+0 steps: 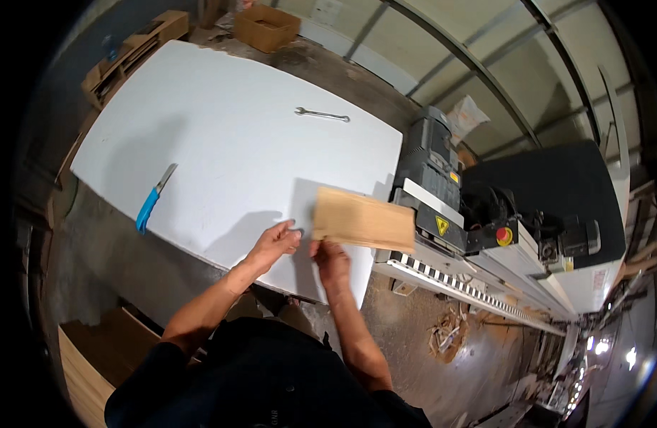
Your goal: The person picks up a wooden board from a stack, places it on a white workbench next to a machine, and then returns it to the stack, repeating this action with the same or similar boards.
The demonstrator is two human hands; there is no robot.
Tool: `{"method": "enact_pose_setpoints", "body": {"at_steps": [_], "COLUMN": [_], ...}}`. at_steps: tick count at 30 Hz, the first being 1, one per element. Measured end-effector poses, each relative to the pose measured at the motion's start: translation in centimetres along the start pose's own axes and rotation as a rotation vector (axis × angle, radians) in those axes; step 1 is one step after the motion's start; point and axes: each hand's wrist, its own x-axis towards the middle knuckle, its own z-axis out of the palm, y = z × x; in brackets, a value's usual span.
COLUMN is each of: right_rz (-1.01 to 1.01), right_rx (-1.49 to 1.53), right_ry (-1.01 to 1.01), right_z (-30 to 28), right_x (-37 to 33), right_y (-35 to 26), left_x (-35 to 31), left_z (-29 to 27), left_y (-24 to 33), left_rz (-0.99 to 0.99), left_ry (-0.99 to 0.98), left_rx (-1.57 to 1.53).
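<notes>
A light-brown wooden board [364, 217], flat and rectangular, is raised over the right part of the white table [221, 121] and casts a shadow on it. My right hand [332, 262] grips the board at its near left corner. To the left of that corner, my left hand [275, 244] hovers over the table with its fingers apart and nothing in them. Farther left lies a knife [154, 200] with a blue handle. Toward the far edge of the table rests a metal wrench [322, 114].
Along the right side stands a machine [432, 164] with a red stop button [504, 236] and a long toothed-looking rail [478, 289]. A cardboard box [266, 28] is on the floor beyond the table. Wooden panels [93, 367] stand at the lower left.
</notes>
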Motion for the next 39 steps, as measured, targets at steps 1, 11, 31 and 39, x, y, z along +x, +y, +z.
{"method": "enact_pose_setpoints", "body": {"at_steps": [1,11,31,39], "right_rz": [0.040,0.341,-0.035,-0.084], "right_rx": [0.010,0.128,-0.121,-0.056], "right_ry": [0.049,0.232,0.303,0.328], "right_z": [2.7,-0.4,-12.5,-14.6], "right_x": [-1.6,-1.4,-5.2,-6.0], "right_y": [0.4,2.3,-3.2,-4.1], "left_x": [0.3,1.1,5.8,5.8], "left_z": [0.1,-3.0,4.3,4.4], "left_y": [0.6,1.6,-2.9,-3.0], "left_rz": [-0.010,-0.031,0.466,0.457], "left_ry": [-0.015,0.071,0.105,0.048], "left_rx": [0.010,0.105,1.670,1.710]}}
